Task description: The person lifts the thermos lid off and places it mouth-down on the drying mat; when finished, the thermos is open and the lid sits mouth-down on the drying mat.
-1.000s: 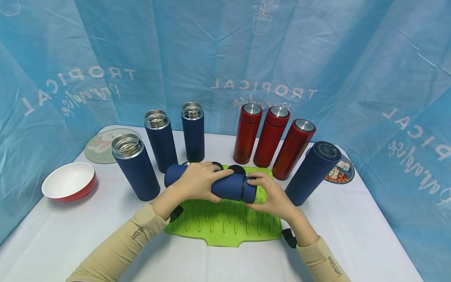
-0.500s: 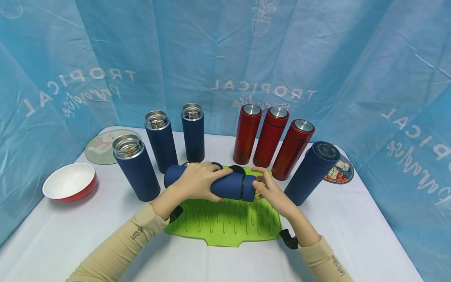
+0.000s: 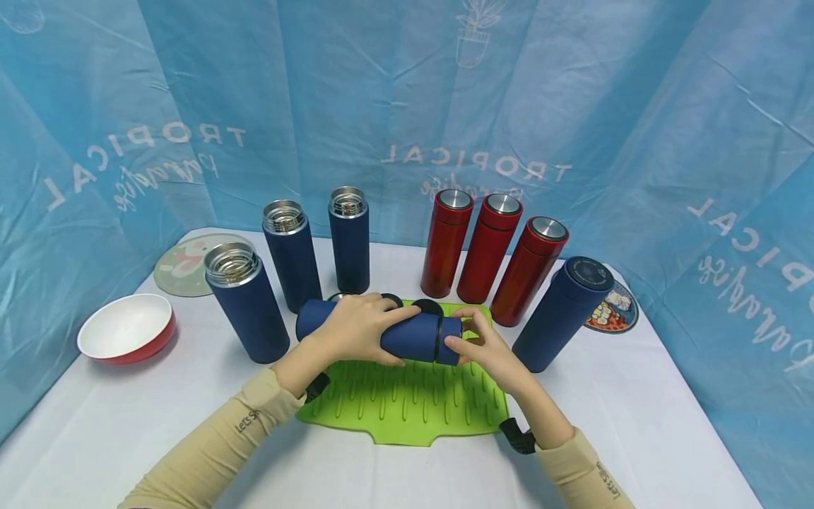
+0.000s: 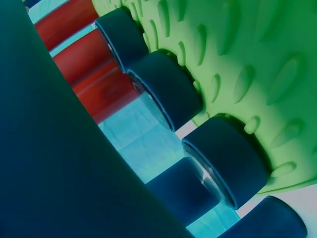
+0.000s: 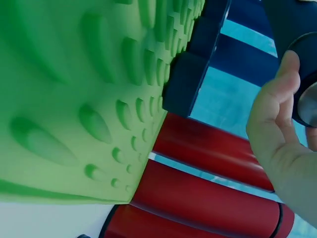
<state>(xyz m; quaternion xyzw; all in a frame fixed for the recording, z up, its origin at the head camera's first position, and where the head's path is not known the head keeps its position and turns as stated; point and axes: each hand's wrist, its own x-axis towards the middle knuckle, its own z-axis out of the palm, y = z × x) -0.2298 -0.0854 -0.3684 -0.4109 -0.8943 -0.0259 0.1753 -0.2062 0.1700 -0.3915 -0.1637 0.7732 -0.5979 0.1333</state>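
A dark blue thermos bottle (image 3: 416,337) is held on its side above the green ridged mat (image 3: 407,406). My left hand (image 3: 359,329) grips its body from above, the thumb on the near side. At the thermos's right end, the thumb and fingers of my right hand (image 3: 492,352) pinch the blue lid (image 3: 450,330); a dark seam shows between lid and body. In the left wrist view the thermos body fills the left side. Beyond it, several loose dark blue lids (image 4: 230,158) sit on the mat's far part, partly hidden by the thermos in the head view.
Three lidless blue thermoses (image 3: 251,314) stand at the left and back. Three red thermoses (image 3: 473,254) with silver-topped lids and a lidded blue one (image 3: 559,318) stand at the right. A red-and-white bowl (image 3: 149,346), a pale round mat (image 3: 178,268) and a patterned disc (image 3: 613,311) lie farther out.
My right hand's fingers came off the lid half a second ago, held out past its end, and now pinch it again. The left hand and thermos stay in place.
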